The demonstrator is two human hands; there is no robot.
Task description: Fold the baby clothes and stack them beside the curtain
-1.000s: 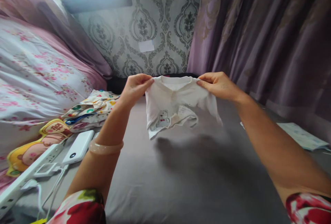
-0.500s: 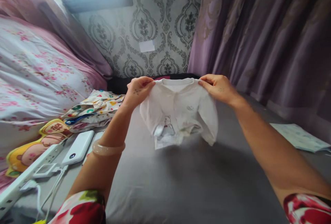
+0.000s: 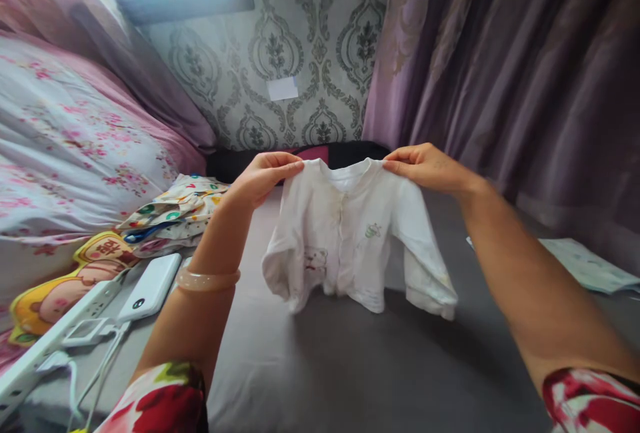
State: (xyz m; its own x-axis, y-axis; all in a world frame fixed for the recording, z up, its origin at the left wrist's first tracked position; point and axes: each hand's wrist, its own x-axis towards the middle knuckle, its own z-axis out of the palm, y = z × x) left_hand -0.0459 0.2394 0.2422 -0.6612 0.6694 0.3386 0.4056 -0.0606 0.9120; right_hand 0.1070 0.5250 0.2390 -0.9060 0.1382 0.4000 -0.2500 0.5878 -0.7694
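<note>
A small white baby jacket [image 3: 345, 226] with long sleeves hangs in front of me above the grey sheet. It has a buttoned front, a small bear picture low on one side and a green motif on the other. My left hand [image 3: 265, 176] pinches its left-hand shoulder beside the collar. Thumb and fingers of my right hand [image 3: 425, 165] pinch the opposite shoulder. The collar is stretched between both hands, while the hem and sleeves dangle.
Left of me lie folded patterned clothes [image 3: 175, 213], a yellow cartoon cushion [image 3: 65, 286], a white power bank [image 3: 150, 286] and a power strip [image 3: 55, 340] with cables. A pale folded cloth [image 3: 590, 265] lies at right on the grey sheet [image 3: 350, 373]. Purple curtains [image 3: 465, 73] hang behind.
The jacket's body and sleeves have swung down and spread out, so its front hangs flatter and longer. Both hands keep hold of the shoulders at nearly the same place.
</note>
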